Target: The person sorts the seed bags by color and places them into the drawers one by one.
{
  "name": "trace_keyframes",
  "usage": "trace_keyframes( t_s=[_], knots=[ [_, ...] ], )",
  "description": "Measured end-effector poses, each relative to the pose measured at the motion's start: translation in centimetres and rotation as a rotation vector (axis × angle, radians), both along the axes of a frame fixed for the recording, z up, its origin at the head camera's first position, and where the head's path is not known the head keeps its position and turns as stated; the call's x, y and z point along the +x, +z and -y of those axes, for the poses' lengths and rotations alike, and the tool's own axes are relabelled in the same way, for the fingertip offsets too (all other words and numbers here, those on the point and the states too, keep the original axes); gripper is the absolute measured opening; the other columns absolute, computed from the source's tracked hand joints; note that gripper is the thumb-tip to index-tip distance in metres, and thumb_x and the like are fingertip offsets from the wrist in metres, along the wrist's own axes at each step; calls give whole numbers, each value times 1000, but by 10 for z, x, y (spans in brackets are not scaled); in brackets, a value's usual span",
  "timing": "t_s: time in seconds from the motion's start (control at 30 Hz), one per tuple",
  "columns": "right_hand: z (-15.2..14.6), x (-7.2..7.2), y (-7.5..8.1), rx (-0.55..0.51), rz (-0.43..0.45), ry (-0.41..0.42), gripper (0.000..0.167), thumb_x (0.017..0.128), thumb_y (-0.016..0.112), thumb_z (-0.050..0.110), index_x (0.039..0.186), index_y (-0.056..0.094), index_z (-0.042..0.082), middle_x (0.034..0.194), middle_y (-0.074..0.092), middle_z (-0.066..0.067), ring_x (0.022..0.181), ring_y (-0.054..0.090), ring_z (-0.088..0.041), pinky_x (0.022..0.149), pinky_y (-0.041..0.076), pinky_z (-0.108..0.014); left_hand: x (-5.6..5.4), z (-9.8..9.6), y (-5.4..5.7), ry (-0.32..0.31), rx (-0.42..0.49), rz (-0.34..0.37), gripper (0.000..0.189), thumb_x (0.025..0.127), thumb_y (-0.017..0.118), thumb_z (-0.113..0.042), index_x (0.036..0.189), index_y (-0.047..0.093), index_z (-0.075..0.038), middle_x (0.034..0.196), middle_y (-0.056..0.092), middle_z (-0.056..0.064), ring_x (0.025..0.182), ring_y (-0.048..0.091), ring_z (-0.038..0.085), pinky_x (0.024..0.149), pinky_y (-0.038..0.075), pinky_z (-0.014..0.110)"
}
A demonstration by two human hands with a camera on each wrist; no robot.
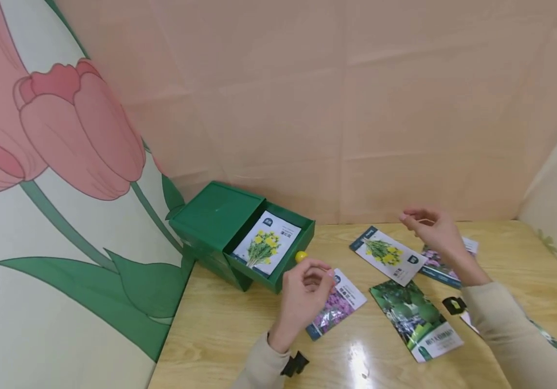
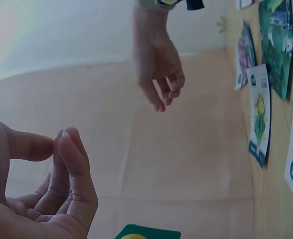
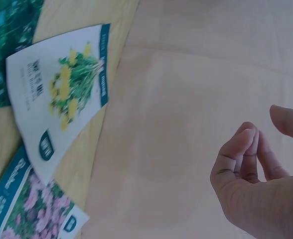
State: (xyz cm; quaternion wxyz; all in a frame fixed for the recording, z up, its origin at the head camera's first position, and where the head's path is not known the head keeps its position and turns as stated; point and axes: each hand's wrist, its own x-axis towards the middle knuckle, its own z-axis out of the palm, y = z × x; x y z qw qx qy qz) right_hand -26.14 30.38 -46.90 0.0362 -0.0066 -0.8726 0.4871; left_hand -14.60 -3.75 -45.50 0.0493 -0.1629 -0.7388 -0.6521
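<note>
My left hand (image 1: 302,292) hovers beside the yellow knob (image 1: 300,256) of a green drawer box (image 1: 215,208). Its fingers bend loosely toward the thumb, with nothing between them in the left wrist view. Inside the pulled-out drawer (image 1: 306,234) lies a seed packet with yellow flowers (image 1: 264,244). A pink-flower packet (image 1: 334,310) is on the table, partly behind the left hand. Over the right side, my right hand (image 1: 436,232) is raised, loosely curled and holding nothing. Near it lies another yellow-flower packet (image 1: 387,254), overlapping a second pink-flower packet (image 1: 441,269).
A green leafy packet (image 1: 414,319) lies on the wooden table (image 1: 210,335) toward the front. More packets are partly covered by the right sleeve (image 1: 507,324). A pinkish cloth backdrop (image 1: 346,119) rises behind the table, and a tulip-print panel (image 1: 79,227) stands on the left.
</note>
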Motion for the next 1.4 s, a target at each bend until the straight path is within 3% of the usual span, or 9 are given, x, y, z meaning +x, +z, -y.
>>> trace_keyframes(
  t_s=[0.2,0.37,0.53,0.73,1.03,1.2,1.27,1.4],
  knots=[
    [-10,2,-11,40,-6,-12,65,105,61,57,146,60,6,137,61,-17,105,60,-10,75,57,-19,-8,-11,-4,-27,-43,-6,13,101,73,-11,112,71,-5,95,80,7,79,75,5,74,67,26],
    [-19,3,-20,48,-20,-20,64,106,62,53,146,58,4,137,61,-21,120,62,-33,74,55,-16,-18,-22,-7,-30,-77,40,13,101,74,-12,114,71,-12,101,80,3,85,74,3,78,65,22],
    [-24,5,-29,60,-30,-20,65,105,65,50,146,57,0,133,62,-24,125,61,-49,71,50,-10,-30,-32,-14,-26,-104,35,17,100,74,-13,117,70,-10,107,78,6,91,73,5,80,64,20],
    [-29,3,-42,96,-7,-16,68,105,66,49,146,55,-4,133,62,-27,124,60,-51,72,47,-10,-44,-41,-27,-22,-115,44,20,99,74,-14,118,68,-10,107,77,3,92,73,4,80,63,19],
    [-34,1,-60,126,58,-3,71,106,65,47,147,52,-9,143,56,-38,125,58,-54,72,54,-20,-60,-50,-44,16,-174,82,22,99,75,-14,119,67,-13,107,75,-3,93,73,10,80,61,17],
    [-39,-1,-72,145,63,5,70,104,69,44,145,53,-11,142,57,-39,123,58,-53,70,52,-16,-68,-55,-54,49,-188,106,24,99,76,-15,121,67,-11,109,76,-1,95,74,12,81,60,17],
    [-42,-2,-78,175,60,17,69,103,71,42,144,54,-12,140,59,-39,122,60,-53,73,54,-20,-72,-61,-59,57,-186,126,25,98,76,-14,121,67,-10,108,75,-2,94,74,11,80,60,18],
    [-46,-2,-90,212,109,81,69,103,72,36,145,51,-15,138,56,-43,123,58,-57,87,62,-48,-78,-72,-68,55,-198,182,25,98,77,-15,121,67,-13,109,74,-1,93,72,10,76,60,18]
  ],
)
